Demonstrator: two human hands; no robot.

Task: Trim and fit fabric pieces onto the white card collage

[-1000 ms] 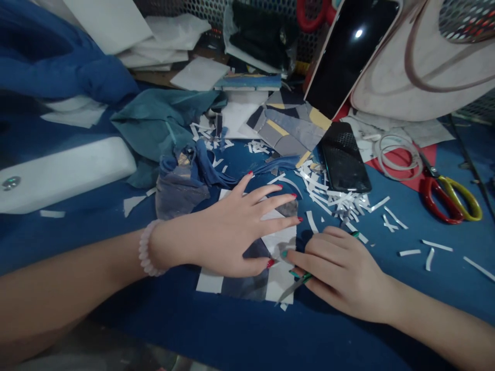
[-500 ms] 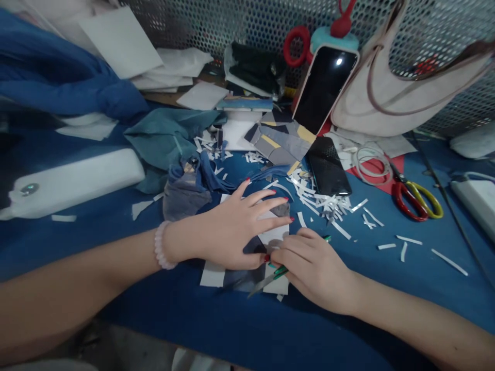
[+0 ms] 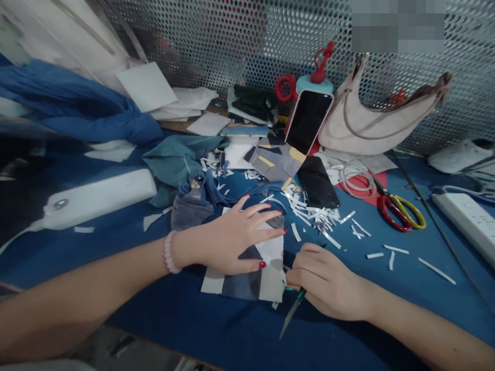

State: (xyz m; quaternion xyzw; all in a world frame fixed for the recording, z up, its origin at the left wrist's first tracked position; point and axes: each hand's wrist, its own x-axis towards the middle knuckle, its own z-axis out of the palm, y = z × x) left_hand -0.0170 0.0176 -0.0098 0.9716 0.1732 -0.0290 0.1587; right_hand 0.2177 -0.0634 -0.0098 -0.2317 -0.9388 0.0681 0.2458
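My left hand [image 3: 235, 234] lies with its fingers spread over a patched sheet [image 3: 242, 286] with pale and dark grey panels, its material unclear. Part of the sheet is hidden under the palm. Just right of the sheet, my right hand [image 3: 323, 278] is closed around a slim green-handled bladed tool [image 3: 292, 312]. The tool's pointed metal blade slants down and left over the blue table, and its fingers hide most of the handle. A small green piece shows by the fingertips; I cannot tell whether it belongs to the tool.
White paper strips [image 3: 325, 219] lie scattered behind my right hand. A black phone [image 3: 319, 183], red-and-yellow scissors [image 3: 398, 211] and a power strip [image 3: 472, 216] are on the right. On the left lies a white device [image 3: 102, 198]. Another phone [image 3: 309, 121] leans upright before a mesh panel.
My right hand and the bladed tool have moved right, off the sheet and away from my left thumb. My left hand stays flat on the sheet. The view has tilted up.
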